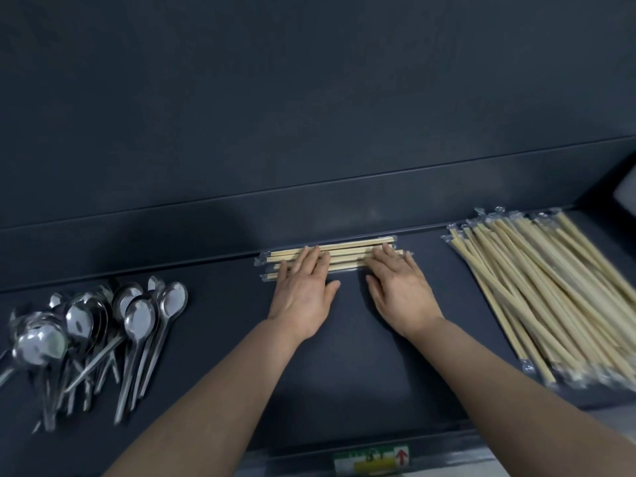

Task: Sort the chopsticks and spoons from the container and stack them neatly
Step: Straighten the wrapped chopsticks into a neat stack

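Head view: my left grip [303, 290] and right grip [401, 290] lie flat, fingers straight, pressing a short row of chopsticks [347, 251] at the far edge of the tabletop [344, 373]. They're light and stiff but slick in plastic sleeves, so I'd pinch them mid-length. Spoons [103, 325] are heaped at left, heavier and slippery. The bigger chopstick pile [537, 297] at right is cut off. My fingers probably cover one layer; I can't tell.

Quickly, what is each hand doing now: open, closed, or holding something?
Left hand: open, fingers flat on the chopstick row.
Right hand: open, fingers flat on the same row.
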Demonstrator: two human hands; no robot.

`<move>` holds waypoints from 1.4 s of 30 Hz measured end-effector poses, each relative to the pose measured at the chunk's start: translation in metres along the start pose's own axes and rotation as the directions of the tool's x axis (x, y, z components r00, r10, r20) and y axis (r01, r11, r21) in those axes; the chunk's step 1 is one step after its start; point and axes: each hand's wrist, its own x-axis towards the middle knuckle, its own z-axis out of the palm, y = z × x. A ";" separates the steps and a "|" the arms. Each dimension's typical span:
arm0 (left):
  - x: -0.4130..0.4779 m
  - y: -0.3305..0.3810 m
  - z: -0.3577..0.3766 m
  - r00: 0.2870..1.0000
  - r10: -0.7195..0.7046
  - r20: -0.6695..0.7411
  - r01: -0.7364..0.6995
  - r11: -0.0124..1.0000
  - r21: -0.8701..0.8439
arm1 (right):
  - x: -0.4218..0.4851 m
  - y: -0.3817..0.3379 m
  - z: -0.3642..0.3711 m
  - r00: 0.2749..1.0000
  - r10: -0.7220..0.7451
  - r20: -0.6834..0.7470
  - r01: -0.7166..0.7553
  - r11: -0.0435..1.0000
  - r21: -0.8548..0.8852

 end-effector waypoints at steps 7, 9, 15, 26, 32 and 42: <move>0.013 0.085 0.001 0.983 0.095 -0.157 -0.099 0.995 -0.021 | -0.032 0.060 -0.055 0.996 0.049 -0.072 -0.055 0.995 -0.085; 0.017 0.120 0.004 0.979 0.109 -0.173 -0.122 0.990 -0.072 | -0.043 0.084 -0.074 0.991 0.101 -0.084 -0.108 0.990 -0.093; 0.034 0.210 0.013 0.997 -0.080 -0.022 0.060 0.881 -0.470 | -0.076 0.146 -0.129 0.947 0.315 -0.055 -0.320 0.927 -0.197; 0.059 0.290 0.021 0.944 -0.314 0.101 0.310 0.745 -0.591 | -0.082 0.193 -0.156 0.964 0.175 0.199 -0.189 0.980 0.056; 0.064 0.316 0.013 0.909 -0.409 0.078 0.406 0.831 -0.380 | -0.096 0.211 -0.167 0.968 0.229 0.103 -0.240 0.965 0.103; 0.076 0.328 0.012 0.864 -0.461 0.204 0.477 0.617 -0.626 | -0.098 0.228 -0.172 0.969 0.177 0.173 -0.202 0.970 0.138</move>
